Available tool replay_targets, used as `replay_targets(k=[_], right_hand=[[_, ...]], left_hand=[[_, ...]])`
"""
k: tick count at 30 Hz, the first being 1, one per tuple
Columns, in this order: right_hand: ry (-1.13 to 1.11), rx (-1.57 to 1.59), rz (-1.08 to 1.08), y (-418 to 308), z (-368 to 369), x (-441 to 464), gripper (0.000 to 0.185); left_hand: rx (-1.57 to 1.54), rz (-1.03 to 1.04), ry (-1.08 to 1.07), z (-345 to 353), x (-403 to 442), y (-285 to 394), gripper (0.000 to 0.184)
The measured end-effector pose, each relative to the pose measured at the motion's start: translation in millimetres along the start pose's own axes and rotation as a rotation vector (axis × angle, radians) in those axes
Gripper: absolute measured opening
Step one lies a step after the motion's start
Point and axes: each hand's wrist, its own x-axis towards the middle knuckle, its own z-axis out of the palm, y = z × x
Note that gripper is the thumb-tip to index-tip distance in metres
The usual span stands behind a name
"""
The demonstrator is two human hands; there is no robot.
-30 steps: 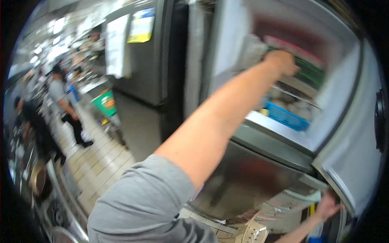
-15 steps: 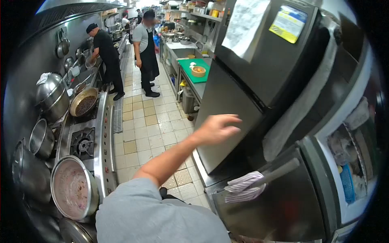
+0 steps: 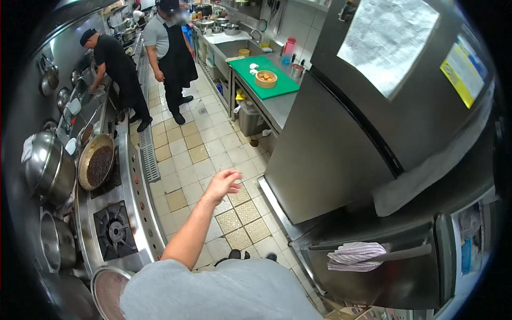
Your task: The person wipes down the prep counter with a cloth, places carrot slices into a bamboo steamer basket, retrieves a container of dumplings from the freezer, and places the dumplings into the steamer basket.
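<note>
My left hand (image 3: 224, 184) hangs in mid-air over the tiled floor, its fingers slightly curled and apart, touching nothing. To its right stands a grey fridge (image 3: 325, 144) with a paper sheet (image 3: 389, 42) on its door. Beyond it, at the lower right, is a second steel fridge (image 3: 373, 285) with a striped cloth (image 3: 356, 256) on its handle; part of its inside, with a blue basket (image 3: 466, 256), shows at the right edge. My right hand is out of view.
On the left runs a stove (image 3: 116, 229) with a wok (image 3: 97, 161) and large steel bowls. Two co-workers (image 3: 173, 58) (image 3: 114, 69) stand farther up the aisle. A green board (image 3: 280, 85) with a small round container (image 3: 265, 79) lies on the counter.
My view has swung left, away from the open fridge. My left hand has left the fridge's inside and come back over the floor. My right hand has gone out of view.
</note>
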Motion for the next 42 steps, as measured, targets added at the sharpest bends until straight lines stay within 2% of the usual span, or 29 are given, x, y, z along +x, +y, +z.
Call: replay_targets(k=[1, 3, 4, 6, 10, 12, 13, 14, 16, 17, 18, 19, 20, 21, 22, 24, 27, 28, 29, 30, 31, 32, 33, 34, 35, 36, 37, 39, 42], right_hand=[[-0.076, -0.087, 0.028, 17, 15, -33, 0.072], [-0.219, -0.264, 0.090, 43, 45, -105, 0.073], [-0.371, -0.369, 0.188, 55, 61, -149, 0.074], [-0.856, -0.813, 0.292, 89, 73, -231, 0.075], [-1.787, -1.221, 0.410, 138, 82, -398, 0.077], [-2.150, -1.302, 0.405, 139, 106, -473, 0.079], [-2.294, -1.309, 0.367, 137, 127, -509, 0.079], [-2.453, -1.295, 0.279, 139, 154, -548, 0.080], [-2.693, -1.098, -0.035, 123, 230, -638, 0.081], [-2.683, -0.856, -0.218, 102, 283, -692, 0.082], [-2.417, -0.497, -0.274, 48, 325, -734, 0.077], [-2.441, -0.374, -0.424, -19, 383, -772, 0.068], [-2.456, -0.296, -0.409, -97, 434, -798, 0.062], [-2.387, -0.135, -0.388, -156, 471, -825, 0.053], [-2.342, 0.076, -0.354, -205, 504, -848, 0.047], [-2.281, 0.188, -0.305, -308, 556, -871, 0.040], [-2.210, 0.309, -0.208, -374, 608, -914, 0.033], [-2.201, 0.300, -0.190, -376, 626, -939, 0.033], [-2.124, 0.250, -0.073, -364, 639, -962, 0.029], [-2.045, 0.196, 0.041, -356, 647, -977, 0.026], [-1.991, 0.138, 0.048, -359, 656, -985, 0.024], [-1.927, 0.087, 0.044, -367, 674, -993, 0.023], [-1.905, 0.019, 0.064, -385, 689, -992, 0.022], [-1.896, -0.002, 0.084, -394, 705, -995, 0.022], [-1.815, 0.014, 0.015, -397, 719, -998, 0.023], [-1.734, 0.030, -0.054, -402, 731, -1002, 0.025], [-1.726, 0.014, -0.032, -413, 745, -1004, 0.025], [-1.689, -0.055, -0.199, -433, 773, -1006, 0.036], [-1.712, -0.167, -0.159, -447, 807, -1025, 0.049]], left_hand=[[0.004, -0.014, 0.000, 2, 13, 4, 0.036], [-0.424, -0.089, -0.371, 4, 44, 17, 0.043], [-0.415, -0.098, -0.373, 0, 64, 14, 0.043], [0.649, 0.206, -0.130, -13, 119, -11, 0.047], [1.022, -0.013, 0.107, -139, 202, -145, 0.056], [1.369, -0.339, -0.012, -234, 189, -213, 0.062], [1.385, -0.509, -0.222, -281, 177, -232, 0.064], [0.774, -0.938, 0.254, -271, 132, -195, 0.060], [0.156, -0.896, 0.589, -313, 86, -194, 0.059], [-0.104, -0.797, 0.765, -328, 74, -186, 0.059], [-0.367, -0.686, 0.935, -341, 61, -179, 0.060], [-0.379, -0.664, 0.999, -358, 48, -183, 0.052], [-0.392, -0.637, 1.059, -379, 40, -189, 0.045], [0.555, -0.798, 0.637, -407, 34, -195, 0.039], [1.449, -0.820, 0.078, -430, 39, -199, 0.033], [1.448, -0.700, 0.062, -461, 87, -209, 0.034], [1.385, -0.357, 0.010, -505, 166, -202, 0.036], [1.762, -0.715, -0.151, -497, 239, -181, 0.039], [1.894, -0.381, -0.245, -520, 298, -196, 0.038], [1.956, -0.384, -0.224, -488, 360, -125, 0.037], [1.677, -0.239, 0.018, -475, 420, -83, 0.035], [1.109, -0.262, 0.405, -440, 483, -33, 0.037], [1.091, -0.002, 0.354, -419, 544, 8, 0.042], [1.032, -0.032, 0.088, -382, 594, 87, 0.038], [1.194, 0.284, 0.146, -368, 649, 96, 0.029], [1.183, 0.275, -0.048, -342, 697, 138, 0.023], [1.270, 0.497, -0.094, -322, 741, 158, 0.023], [1.299, 0.601, -0.254, -260, 801, 223, 0.031], [1.303, 0.674, -0.479, -183, 855, 273, 0.046]])
